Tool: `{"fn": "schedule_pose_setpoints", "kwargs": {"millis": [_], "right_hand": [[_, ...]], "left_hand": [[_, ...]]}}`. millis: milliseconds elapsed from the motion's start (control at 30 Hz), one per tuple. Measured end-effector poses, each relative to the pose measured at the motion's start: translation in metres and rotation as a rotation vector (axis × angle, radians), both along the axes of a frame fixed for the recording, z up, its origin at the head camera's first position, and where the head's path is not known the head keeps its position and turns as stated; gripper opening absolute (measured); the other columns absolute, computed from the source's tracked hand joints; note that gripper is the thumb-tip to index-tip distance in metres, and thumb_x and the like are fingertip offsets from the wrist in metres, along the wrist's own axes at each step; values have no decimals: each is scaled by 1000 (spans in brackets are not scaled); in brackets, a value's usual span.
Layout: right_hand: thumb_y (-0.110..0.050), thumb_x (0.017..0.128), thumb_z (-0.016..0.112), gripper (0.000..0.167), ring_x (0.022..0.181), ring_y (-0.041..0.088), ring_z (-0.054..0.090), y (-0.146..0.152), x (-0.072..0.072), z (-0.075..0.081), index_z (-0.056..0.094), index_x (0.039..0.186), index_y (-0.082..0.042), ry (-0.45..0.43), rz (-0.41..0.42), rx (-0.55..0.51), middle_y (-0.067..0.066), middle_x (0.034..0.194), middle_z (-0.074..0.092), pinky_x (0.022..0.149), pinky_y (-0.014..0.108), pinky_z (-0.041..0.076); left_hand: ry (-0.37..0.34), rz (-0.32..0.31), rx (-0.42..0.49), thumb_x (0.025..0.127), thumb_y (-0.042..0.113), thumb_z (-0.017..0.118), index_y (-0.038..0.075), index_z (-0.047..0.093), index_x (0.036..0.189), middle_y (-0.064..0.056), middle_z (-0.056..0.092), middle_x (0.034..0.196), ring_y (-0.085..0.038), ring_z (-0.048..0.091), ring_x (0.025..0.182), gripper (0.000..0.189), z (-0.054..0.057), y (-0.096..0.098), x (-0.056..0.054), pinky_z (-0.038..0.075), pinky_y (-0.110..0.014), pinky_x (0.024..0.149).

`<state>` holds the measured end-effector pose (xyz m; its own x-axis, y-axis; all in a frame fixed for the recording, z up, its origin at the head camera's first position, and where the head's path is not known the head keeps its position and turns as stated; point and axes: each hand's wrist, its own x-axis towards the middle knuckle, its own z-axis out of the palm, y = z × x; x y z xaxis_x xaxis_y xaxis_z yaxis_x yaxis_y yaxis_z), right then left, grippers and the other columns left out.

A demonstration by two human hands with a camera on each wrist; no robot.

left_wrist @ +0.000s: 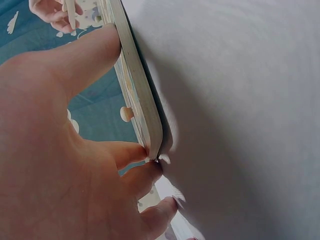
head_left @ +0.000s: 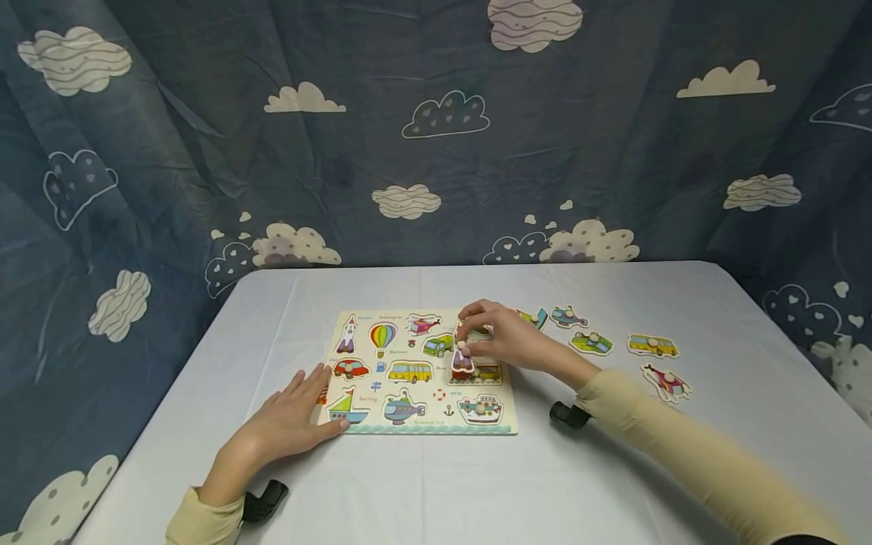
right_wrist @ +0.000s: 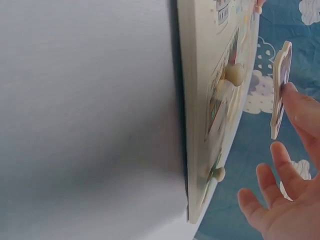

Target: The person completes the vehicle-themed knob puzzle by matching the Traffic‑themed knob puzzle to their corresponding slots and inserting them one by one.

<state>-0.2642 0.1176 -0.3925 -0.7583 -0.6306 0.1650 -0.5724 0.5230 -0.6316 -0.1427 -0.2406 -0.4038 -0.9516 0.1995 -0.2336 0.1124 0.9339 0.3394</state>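
My right hand (head_left: 500,337) pinches a rocket puzzle piece (head_left: 463,358) by thumb and fingertips, above the right half of a wooden knob puzzle board (head_left: 436,424). The right wrist view shows the rocket piece (right_wrist: 281,90) edge-on, apart from the board, with the other fingers spread. My left hand (head_left: 289,420) rests at the board's lower left corner, thumb on the front edge and fingers along the left side. Close up, the left thumb and fingertips press against the board's edge (left_wrist: 142,97). A train piece (head_left: 487,374) and a ship piece (head_left: 481,409) lie in the board.
Loose pieces lie right of the board: a helicopter (head_left: 666,383), a yellow bus (head_left: 652,346), a green vehicle (head_left: 591,344) and a submarine (head_left: 567,316). A sailboat piece (head_left: 540,319) is partly behind the right hand. White cloth (head_left: 422,492) covers the table; a cloud-patterned curtain (head_left: 436,166) hangs behind.
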Motion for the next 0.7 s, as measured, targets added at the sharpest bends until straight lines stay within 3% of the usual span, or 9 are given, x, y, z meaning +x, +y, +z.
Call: {"fn": "schedule_pose_setpoints", "kwargs": {"millis": [333,567,700], "right_hand": [[-15,86,79,12,124,32,49,-19,-6,2,76,96,-19,-25,0,-25,14,133,55,102,51,41],[-16,86,79,11,126,29,48,-33,-13,3,76,95,-20,-76,-30,-18,7,132,56,103,49,40],[-15,86,78,10,126,30,48,-41,-18,2,76,95,-20,-94,-26,-33,10,133,56,104,50,40]], "left_hand": [[11,-8,7,87,61,62,2,24,155,-19,23,160,-46,16,144,98,1,-2,1,18,-69,108],[4,-5,2,87,60,62,2,24,155,-18,23,160,-45,16,145,98,1,-1,0,18,-68,109],[-4,-3,6,87,60,63,2,24,155,-18,22,160,-44,15,145,97,0,0,0,18,-68,109]]}}
